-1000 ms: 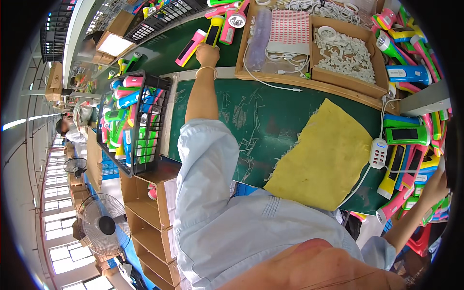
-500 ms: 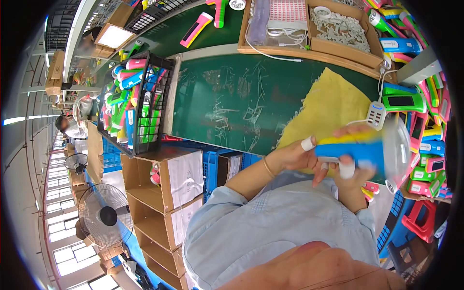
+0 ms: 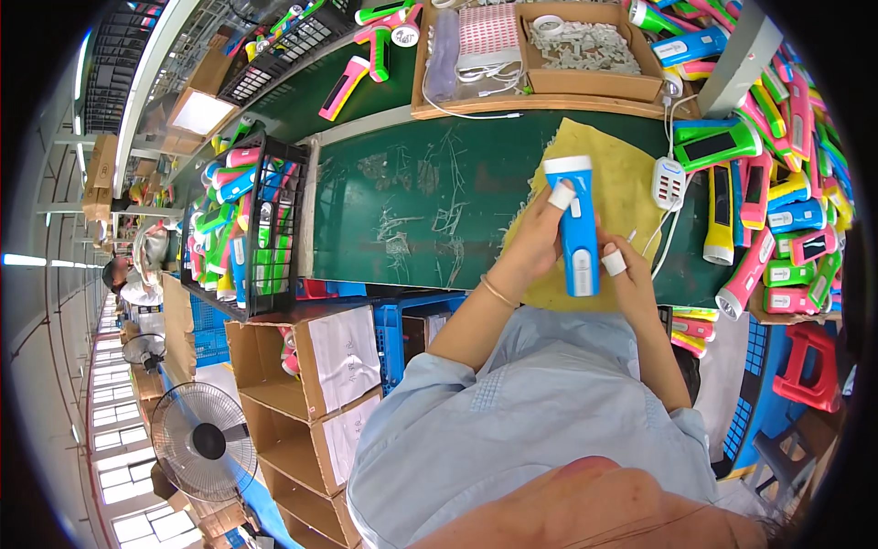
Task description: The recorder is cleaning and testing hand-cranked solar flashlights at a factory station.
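Observation:
A blue flashlight (image 3: 580, 229) with a white head rim stands almost upright in the picture, its switch side facing up. My left hand (image 3: 541, 229) is wrapped round it, the white-taped thumb lying near the head. Close to the flashlight's lower end, my right hand (image 3: 631, 284) is closed, with a white-taped thumb. A thin white charging cable (image 3: 655, 240) runs into its fingers, and a small white tip shows there; part of the grip is hidden. Under both hands lies a yellow cloth (image 3: 585, 146) on the green tabletop (image 3: 384, 201).
A white multi-port USB charger (image 3: 669, 183) sits right of the cloth. Flashlights in several colours (image 3: 791, 220) pile up at the right. A black basket (image 3: 294, 229) of flashlights stands left. Behind are a wooden tray (image 3: 425, 101) and a carton of small white parts (image 3: 594, 84).
The flashlight has turned from lying sideways, head to the right, to head pointing away. My left hand now grips it alone; my right hand has come off it to the cable.

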The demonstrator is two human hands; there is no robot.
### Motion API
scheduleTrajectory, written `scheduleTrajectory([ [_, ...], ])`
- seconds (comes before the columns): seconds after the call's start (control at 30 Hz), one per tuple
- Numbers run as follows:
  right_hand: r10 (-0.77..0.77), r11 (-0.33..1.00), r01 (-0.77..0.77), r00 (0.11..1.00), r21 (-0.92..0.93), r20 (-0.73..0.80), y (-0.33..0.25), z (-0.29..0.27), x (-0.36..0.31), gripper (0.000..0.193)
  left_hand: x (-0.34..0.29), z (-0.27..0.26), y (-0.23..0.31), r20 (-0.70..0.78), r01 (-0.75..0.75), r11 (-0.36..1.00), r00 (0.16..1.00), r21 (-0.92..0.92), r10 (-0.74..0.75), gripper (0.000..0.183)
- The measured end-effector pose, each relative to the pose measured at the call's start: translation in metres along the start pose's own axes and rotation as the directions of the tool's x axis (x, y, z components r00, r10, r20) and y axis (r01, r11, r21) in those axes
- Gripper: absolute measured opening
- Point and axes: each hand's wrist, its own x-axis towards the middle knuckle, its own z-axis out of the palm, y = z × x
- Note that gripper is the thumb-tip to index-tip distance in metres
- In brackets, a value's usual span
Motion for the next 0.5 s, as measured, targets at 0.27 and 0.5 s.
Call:
scheduleTrajectory([
  [0.27,-0.006,1.0,0.003,0.987,-0.016,-0.163,-0.004,-0.009,-0.011,0.032,0.014,0.01,0.007,0.02,0.188,0.973,0.982,-0.136,-0.187,0.04],
  [0.5,0.084,0.996,-0.083,0.996,0.033,-0.009,-0.013,-0.015,-0.014,0.031,0.01,0.021,0.022,0.069,0.043,0.999,0.997,0.003,-0.043,0.044],
])
